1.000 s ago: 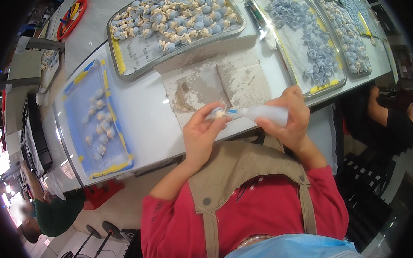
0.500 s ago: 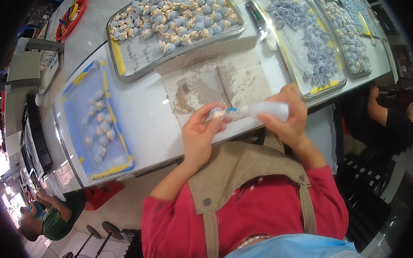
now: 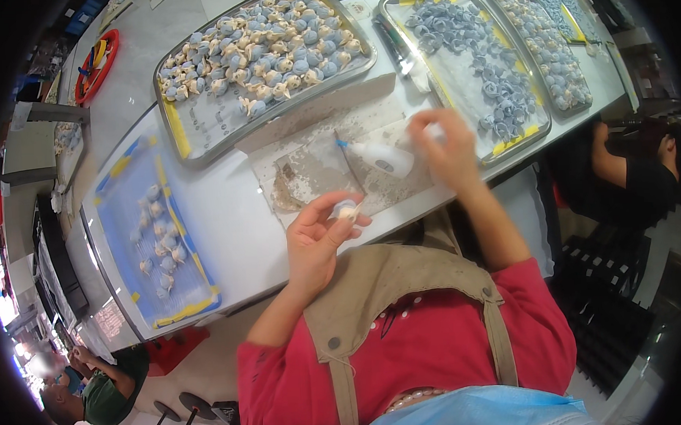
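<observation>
White bottle is lying on the cardboard now, freeing your right hand, can't tell that grip; your left hand is pinching the blue-and-cream piece by the worktop's near edge.

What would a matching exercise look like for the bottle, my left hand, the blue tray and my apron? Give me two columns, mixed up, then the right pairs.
Column one
1. White squeeze bottle
2. Left hand
3. Blue tray
4. Apron

Column two
A. Edged with yellow tape
B. Tan
C. Lying on the stained cardboard
D. Holding a small blue-and-cream piece

Right pairs: 1-C, 2-D, 3-A, 4-B.
</observation>
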Motion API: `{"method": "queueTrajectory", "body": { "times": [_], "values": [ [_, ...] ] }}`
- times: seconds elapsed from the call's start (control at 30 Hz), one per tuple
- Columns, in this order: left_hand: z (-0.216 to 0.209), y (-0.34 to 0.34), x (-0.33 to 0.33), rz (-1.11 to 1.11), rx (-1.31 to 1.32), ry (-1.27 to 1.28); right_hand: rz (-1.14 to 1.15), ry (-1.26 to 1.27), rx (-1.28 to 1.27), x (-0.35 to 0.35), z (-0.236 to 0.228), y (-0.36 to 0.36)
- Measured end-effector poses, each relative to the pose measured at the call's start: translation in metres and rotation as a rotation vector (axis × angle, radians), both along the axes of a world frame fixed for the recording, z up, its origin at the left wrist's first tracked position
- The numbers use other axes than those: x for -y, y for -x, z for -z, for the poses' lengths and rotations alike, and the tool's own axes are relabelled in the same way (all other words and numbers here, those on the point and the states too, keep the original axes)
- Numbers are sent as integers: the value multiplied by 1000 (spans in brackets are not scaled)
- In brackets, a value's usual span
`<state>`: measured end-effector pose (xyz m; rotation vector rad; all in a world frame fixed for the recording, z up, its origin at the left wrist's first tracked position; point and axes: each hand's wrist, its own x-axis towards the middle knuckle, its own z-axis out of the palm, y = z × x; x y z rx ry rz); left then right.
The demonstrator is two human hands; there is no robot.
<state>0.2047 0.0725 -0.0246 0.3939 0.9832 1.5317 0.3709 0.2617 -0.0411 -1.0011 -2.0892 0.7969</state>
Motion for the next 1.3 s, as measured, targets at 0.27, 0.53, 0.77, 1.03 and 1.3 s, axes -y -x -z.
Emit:
{"method": "queueTrajectory", "body": {
  "times": [0.27,0.53,0.77,1.03,1.3],
  "values": [
    [-4,-9,-5,13,-35,48,152,-684,379,-154,3,-37],
    [-3,-12,-11,-24,-86,57,96,-553,240,-148,6,-27],
    [4,-16,-19,3,-108,-18,-129,628,-351,-75,-27,-33],
    [8,-19,-19,52,-229,-93,-461,1322,-427,44,-30,1],
    [7,-19,-15,-30,-195,-88,-371,923,-203,60,-34,8]
  ]
}}
